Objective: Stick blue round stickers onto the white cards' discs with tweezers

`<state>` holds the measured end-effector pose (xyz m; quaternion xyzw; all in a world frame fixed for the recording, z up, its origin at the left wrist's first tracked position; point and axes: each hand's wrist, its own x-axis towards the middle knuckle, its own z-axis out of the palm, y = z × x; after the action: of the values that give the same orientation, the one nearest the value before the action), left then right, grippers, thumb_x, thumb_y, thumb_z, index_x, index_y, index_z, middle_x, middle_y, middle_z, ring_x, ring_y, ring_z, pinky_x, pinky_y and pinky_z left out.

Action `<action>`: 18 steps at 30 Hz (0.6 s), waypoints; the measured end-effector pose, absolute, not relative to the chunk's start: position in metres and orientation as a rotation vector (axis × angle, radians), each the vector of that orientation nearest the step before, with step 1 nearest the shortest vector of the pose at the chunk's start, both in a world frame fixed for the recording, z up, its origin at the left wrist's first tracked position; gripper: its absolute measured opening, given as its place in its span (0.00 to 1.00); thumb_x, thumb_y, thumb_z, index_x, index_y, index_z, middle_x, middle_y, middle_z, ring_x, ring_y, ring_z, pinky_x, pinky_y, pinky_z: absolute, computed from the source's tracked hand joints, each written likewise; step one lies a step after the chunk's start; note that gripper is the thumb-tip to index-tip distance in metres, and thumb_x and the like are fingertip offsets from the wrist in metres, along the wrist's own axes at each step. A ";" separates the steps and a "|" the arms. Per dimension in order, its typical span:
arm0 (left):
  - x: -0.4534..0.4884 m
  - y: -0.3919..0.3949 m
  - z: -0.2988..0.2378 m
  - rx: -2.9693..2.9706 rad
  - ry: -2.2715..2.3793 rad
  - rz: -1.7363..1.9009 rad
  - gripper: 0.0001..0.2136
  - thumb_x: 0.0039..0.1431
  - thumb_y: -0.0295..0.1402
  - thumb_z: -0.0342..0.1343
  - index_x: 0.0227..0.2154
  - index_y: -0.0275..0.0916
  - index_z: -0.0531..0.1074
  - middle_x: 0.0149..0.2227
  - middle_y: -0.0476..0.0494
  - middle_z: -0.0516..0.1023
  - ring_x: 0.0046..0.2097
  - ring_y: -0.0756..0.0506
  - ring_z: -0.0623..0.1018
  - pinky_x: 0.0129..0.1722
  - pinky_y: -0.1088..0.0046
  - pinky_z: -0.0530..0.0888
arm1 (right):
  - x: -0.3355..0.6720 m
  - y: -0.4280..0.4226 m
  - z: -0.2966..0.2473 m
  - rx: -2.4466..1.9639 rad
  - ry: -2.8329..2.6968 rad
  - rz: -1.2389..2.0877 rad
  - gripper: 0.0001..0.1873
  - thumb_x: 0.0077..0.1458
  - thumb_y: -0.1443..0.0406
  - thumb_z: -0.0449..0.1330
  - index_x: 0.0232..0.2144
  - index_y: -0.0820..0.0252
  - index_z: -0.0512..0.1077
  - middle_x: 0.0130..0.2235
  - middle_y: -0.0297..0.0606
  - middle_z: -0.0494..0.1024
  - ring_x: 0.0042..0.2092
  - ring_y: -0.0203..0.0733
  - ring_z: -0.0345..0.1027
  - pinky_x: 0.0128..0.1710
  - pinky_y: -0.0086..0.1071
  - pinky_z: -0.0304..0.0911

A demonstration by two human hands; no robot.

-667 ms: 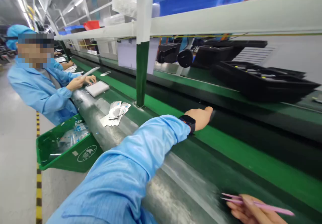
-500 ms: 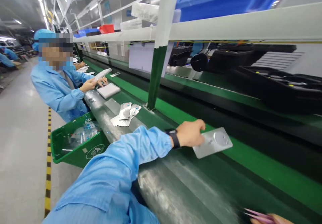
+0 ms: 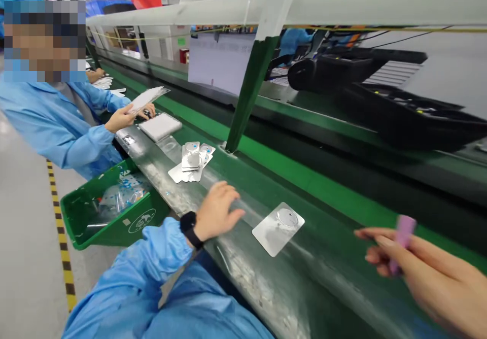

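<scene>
Left hand (image 3: 218, 212) open, just beside foil card (image 3: 278, 229) on green belt surface (image 3: 335, 247); right hand (image 3: 429, 278) grips pink tweezers (image 3: 404, 242). Risks: belt motion could carry card off; tweezer tips could scratch foil.

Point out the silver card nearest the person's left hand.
The lone card right of the left hand; the others overlap in a pile farther off.

Head-worn view facing forward and down, close above left hand (image 3: 216, 212), along green conveyor belt (image 3: 304, 184), frame tilted.
</scene>
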<state>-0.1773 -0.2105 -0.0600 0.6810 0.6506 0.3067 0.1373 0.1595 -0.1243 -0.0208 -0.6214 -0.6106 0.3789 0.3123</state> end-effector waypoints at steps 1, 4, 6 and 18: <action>-0.198 -0.213 -0.061 1.935 2.001 0.939 0.12 0.57 0.37 0.60 0.44 0.42 0.73 0.53 0.39 0.75 0.62 0.37 0.68 0.66 0.53 0.62 | 0.142 -0.120 -0.006 -1.724 -1.788 0.897 0.11 0.44 0.49 0.64 0.27 0.44 0.78 0.26 0.46 0.76 0.23 0.47 0.67 0.25 0.46 0.63; -0.257 -0.214 -0.062 1.728 2.371 0.885 0.19 0.52 0.39 0.65 0.46 0.41 0.72 0.55 0.36 0.72 0.62 0.35 0.66 0.65 0.54 0.63 | 0.079 -0.099 0.027 -1.597 -2.231 0.829 0.07 0.44 0.56 0.63 0.28 0.48 0.78 0.30 0.43 0.80 0.30 0.49 0.72 0.33 0.42 0.67; -0.284 -0.209 -0.063 1.566 2.530 0.740 0.25 0.49 0.42 0.67 0.50 0.39 0.71 0.56 0.34 0.71 0.63 0.34 0.64 0.64 0.55 0.62 | 0.034 -0.084 0.034 -1.479 -2.464 0.770 0.05 0.45 0.59 0.64 0.27 0.51 0.76 0.31 0.41 0.81 0.31 0.48 0.73 0.33 0.39 0.66; -0.284 -0.170 -0.086 1.339 2.602 0.465 0.40 0.42 0.52 0.69 0.59 0.42 0.68 0.65 0.31 0.63 0.69 0.27 0.55 0.62 0.46 0.58 | -0.155 -0.025 -0.017 -1.381 -2.791 0.497 0.20 0.58 0.54 0.63 0.45 0.66 0.76 0.45 0.50 0.80 0.46 0.51 0.75 0.39 0.32 0.64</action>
<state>-0.2839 -0.1695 -0.0862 0.4501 0.8747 0.1563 0.0890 -0.1552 -0.0253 -0.0175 -0.4379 -0.8851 0.1575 -0.0060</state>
